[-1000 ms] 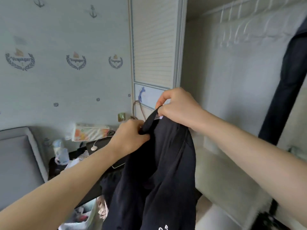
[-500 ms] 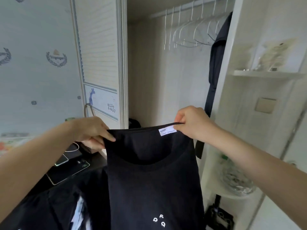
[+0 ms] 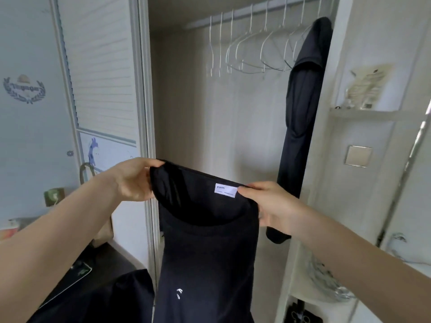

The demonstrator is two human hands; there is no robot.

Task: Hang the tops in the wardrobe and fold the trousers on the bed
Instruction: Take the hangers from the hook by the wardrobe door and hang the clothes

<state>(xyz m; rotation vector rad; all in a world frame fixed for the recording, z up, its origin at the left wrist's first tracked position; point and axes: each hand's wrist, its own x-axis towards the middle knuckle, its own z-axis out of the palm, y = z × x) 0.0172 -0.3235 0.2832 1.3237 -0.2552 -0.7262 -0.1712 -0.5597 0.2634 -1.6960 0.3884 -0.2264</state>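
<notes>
Black top (image 3: 207,248) held up by neckline; left hand (image 3: 135,180) pinching at 9 o'clock, right hand (image 3: 268,203) at 3; empty hangers (image 3: 251,50) at 12; dark garment (image 3: 303,108) at 2.

The head camera looks forward, slightly down, close into the open wardrobe (image 3: 233,113), edges perhaps distorted.

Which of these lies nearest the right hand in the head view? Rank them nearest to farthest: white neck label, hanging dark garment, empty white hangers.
1. White neck label: touching the right hand at its thumb, on the black top's collar.
2. Hanging dark garment: just behind and right of the hand, at the wardrobe's right edge.
3. Empty white hangers: high on the rail, above.
</notes>
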